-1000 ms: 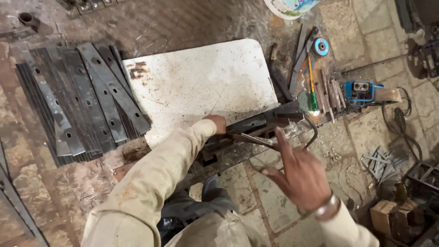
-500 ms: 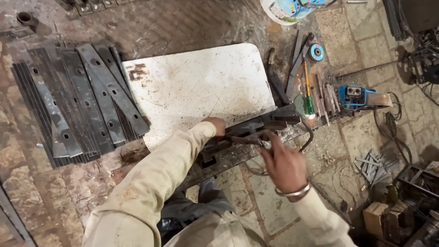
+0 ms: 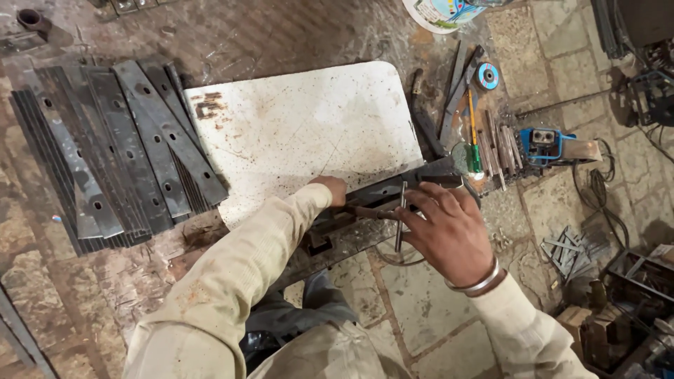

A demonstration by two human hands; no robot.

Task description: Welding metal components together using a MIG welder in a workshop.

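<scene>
My left hand (image 3: 331, 189) presses down on a dark steel bar (image 3: 393, 188) that lies along the near edge of a white speckled sheet (image 3: 302, 133). My right hand (image 3: 446, 228), with a metal bangle on the wrist, holds a thin metal rod (image 3: 399, 221) nearly upright beside the bar. A brown-handled tool (image 3: 361, 210) lies between my two hands, on the bar. My fingers hide the rod's grip point.
A stack of dark punched metal strips (image 3: 112, 151) lies to the left. Files, rods, a screwdriver and a blue grinding disc (image 3: 486, 76) sit at the right, with a blue power tool (image 3: 544, 144) and its cable. Metal scraps (image 3: 569, 245) and boxes lie at the lower right.
My right hand has come in from the lower right to the bar and closed on the thin rod. My left hand has stayed pressed on the bar.
</scene>
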